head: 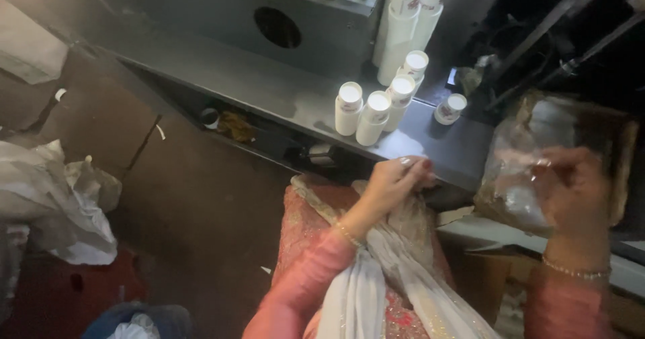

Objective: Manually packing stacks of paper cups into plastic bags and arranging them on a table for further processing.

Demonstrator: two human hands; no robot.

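1. A crinkled clear plastic bag (521,171) filled with brownish material is held up at the right of the view, just beyond the edge of the grey metal shelf (269,87); its surface is glossy and blurred.
2. The right hand (571,191) is in front of the bag with fingers curled onto the plastic, gripping it; motion blur hides the exact finger placement. A thin beaded bracelet (576,270) circles the wrist above a pink sleeve (561,309).
3. The left hand (396,181) rests at the front edge of the shelf, its fingers bunched together and bent downward; whether they pinch anything cannot be told. A ring shows on one finger, and a gold bangle (348,233) sits at the wrist.
4. A pale, sheer scarf (396,272) with a soft, draped texture falls across the lap, over pink embroidered cloth (302,225).
5. On the shelf, just beyond the left hand, stands a cluster of white cylindrical plastic bottles (373,110) with round caps, smooth and matte; taller ones (410,23) lean against the grey box behind.
6. That grey metal box (228,10) has a flat front with a round dark hole (277,27).
7. Left of the lap, the floor (188,198) is dark brown and dull.
8. At the far left lies crumpled white sheeting (60,204), wrinkled and limp, above something red (67,292).
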